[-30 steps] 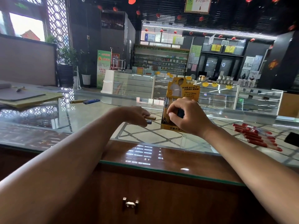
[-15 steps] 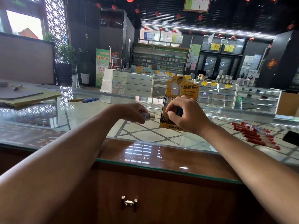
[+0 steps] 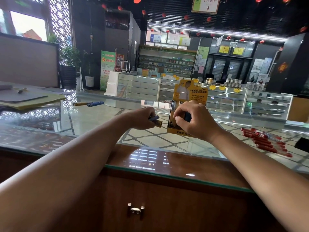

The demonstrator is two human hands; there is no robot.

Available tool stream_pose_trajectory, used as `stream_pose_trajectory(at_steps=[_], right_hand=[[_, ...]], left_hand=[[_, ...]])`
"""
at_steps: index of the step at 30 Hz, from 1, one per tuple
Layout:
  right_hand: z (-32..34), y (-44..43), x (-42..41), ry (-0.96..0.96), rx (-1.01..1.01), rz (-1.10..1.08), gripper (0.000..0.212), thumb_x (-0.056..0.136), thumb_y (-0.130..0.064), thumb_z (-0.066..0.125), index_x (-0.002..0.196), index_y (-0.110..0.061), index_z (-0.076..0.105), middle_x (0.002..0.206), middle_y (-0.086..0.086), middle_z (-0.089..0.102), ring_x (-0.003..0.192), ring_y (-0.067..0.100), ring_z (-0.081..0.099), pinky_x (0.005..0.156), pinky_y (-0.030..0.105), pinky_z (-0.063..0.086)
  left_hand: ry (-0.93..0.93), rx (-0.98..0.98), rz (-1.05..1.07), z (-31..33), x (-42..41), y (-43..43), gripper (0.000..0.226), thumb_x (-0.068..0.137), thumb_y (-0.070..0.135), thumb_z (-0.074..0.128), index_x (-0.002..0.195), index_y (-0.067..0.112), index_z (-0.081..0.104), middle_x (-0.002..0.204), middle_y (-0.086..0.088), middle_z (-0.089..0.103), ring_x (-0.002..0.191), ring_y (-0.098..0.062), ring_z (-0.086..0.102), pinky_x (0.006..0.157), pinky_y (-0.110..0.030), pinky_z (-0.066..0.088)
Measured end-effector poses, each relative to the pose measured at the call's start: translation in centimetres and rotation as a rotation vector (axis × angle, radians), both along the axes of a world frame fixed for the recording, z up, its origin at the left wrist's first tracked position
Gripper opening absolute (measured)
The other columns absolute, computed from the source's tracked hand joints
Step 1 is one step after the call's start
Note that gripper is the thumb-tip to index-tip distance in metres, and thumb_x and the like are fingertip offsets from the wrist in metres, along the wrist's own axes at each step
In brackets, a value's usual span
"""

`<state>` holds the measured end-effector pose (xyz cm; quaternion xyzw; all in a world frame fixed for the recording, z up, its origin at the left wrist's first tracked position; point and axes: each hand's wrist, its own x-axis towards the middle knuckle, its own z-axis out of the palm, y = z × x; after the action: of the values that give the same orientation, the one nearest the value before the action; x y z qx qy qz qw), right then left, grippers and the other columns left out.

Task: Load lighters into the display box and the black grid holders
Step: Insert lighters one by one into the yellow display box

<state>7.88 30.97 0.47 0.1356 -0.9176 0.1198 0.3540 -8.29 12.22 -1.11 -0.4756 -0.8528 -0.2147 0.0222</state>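
Observation:
A yellow display box (image 3: 190, 96) with a tall printed back card stands upright on the glass counter (image 3: 93, 121). My right hand (image 3: 195, 121) is at its front, fingers curled round a dark lighter (image 3: 187, 116) held upright against the box. My left hand (image 3: 142, 118) hovers just left of the box and grips two lighters, one blue (image 3: 154, 118) and one yellow-brown (image 3: 158, 123), their ends poking out toward the box. No black grid holder is in sight.
Several red lighters (image 3: 265, 142) lie in a row on the glass at the right, beside a black object (image 3: 301, 144) at the frame edge. A blue lighter (image 3: 96, 103) and a yellow one (image 3: 80, 103) lie far left, near stacked papers (image 3: 31, 100).
My left hand has lifted slightly and moved closer to the box with its lighters. My right hand stays at the box front with the dark lighter.

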Motion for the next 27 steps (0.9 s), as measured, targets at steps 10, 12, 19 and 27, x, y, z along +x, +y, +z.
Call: stream_pose_trajectory(at_steps=[10,12,19,27], right_hand=[[0.1,-0.2,0.0,0.004,-0.004,-0.008,0.010,0.087,-0.031,0.061,0.088,-0.027,0.071,0.084,-0.012,0.068,0.085,0.007,0.057,0.074,0.022,0.046],[0.1,-0.3,0.0,0.009,-0.004,-0.004,0.010,0.087,-0.031,0.061,0.088,-0.028,0.070,0.085,-0.011,0.068,0.086,0.008,0.057,0.075,0.023,0.046],[0.2,-0.7,-0.1,0.077,-0.007,0.000,0.022,0.092,-0.037,0.067,0.108,-0.022,0.066,0.098,-0.006,0.066,0.091,0.010,0.058,0.083,0.031,0.053],[0.7,-2.2,0.6,0.073,-0.106,0.050,0.111,0.069,-0.064,0.084,0.157,-0.020,0.031,0.160,0.001,0.034,0.145,0.018,0.036,0.117,0.039,0.034]], left_hand=[[0.092,0.056,0.018,-0.6,-0.7,0.5,0.019,0.096,0.019,0.067,0.085,0.025,0.052,0.086,-0.003,0.058,0.081,-0.024,0.058,0.076,-0.040,0.051],[0.082,0.143,0.014,-0.4,-0.6,0.4,0.023,0.096,0.025,0.069,0.081,0.029,0.051,0.080,0.002,0.056,0.073,-0.019,0.058,0.069,-0.033,0.051],[-0.902,0.800,-0.035,2.7,3.2,-0.2,0.024,0.101,0.033,0.062,0.106,0.010,0.060,0.080,-0.004,0.059,0.063,-0.014,0.057,0.055,-0.027,0.049],[-1.314,0.816,-0.341,4.0,6.5,0.5,0.013,0.099,0.023,0.063,0.094,0.012,0.060,0.075,-0.002,0.054,0.063,-0.012,0.057,0.073,-0.032,0.059]])
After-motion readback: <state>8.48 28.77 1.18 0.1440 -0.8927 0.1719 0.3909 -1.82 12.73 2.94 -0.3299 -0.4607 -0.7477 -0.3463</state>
